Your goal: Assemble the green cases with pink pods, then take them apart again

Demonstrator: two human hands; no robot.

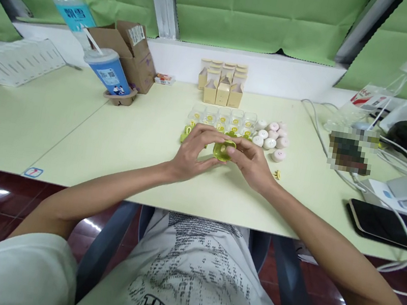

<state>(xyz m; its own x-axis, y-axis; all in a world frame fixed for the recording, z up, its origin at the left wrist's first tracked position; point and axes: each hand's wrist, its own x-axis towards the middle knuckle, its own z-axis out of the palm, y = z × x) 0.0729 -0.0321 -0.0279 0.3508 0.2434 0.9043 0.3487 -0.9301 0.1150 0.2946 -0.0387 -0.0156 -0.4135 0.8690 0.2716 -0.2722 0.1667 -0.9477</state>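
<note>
Both my hands meet over the middle of the pale table. My left hand and my right hand are closed together on one small yellow-green round piece, fingers pinching it from both sides. Just behind them stands a row of clear little cases with yellow-green parts inside. To the right of those lie several pinkish-white round pieces. One more yellow-green part peeks out left of my left hand. A tiny yellow bit lies by my right wrist.
Several small beige cartons stand at the back. A blue cup with a straw, a brown box and a water bottle are back left. Right: another bottle, cables, white devices and a black phone.
</note>
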